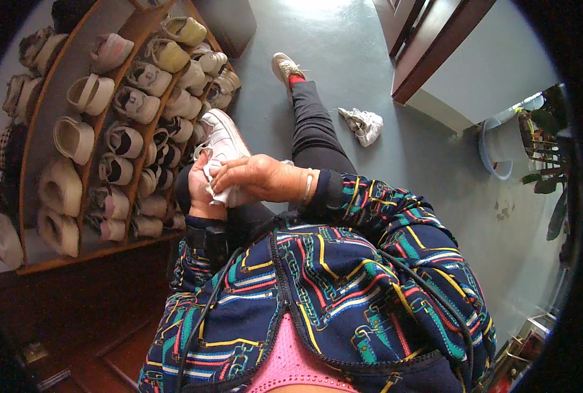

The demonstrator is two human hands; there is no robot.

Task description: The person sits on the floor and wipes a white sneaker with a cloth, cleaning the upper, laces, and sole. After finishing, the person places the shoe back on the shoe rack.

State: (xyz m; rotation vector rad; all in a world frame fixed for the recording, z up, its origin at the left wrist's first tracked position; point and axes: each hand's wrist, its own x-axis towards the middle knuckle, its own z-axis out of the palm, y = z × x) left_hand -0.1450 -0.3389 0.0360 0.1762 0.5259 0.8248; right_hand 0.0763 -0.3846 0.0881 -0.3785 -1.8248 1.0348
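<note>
A white sneaker [224, 139] is held in front of me, its toe pointing away. My left hand [200, 189] grips it from the left side, with part of the palm behind the shoe. Over the heel end, my right hand [267, 176] presses a crumpled white cloth or wipe [230, 196] against the shoe. The fingers of that hand are bent across the cloth. Much of the shoe's rear is hidden by my right hand and the cloth.
At the left stands a wooden shoe rack [82, 240] with several rows of shoes. A crumpled white cloth or wipe [362, 126] lies on the grey floor [360, 59] beside my outstretched leg [316, 123]. Door frames [439, 54] rise ahead right; plants [547, 184] stand far right.
</note>
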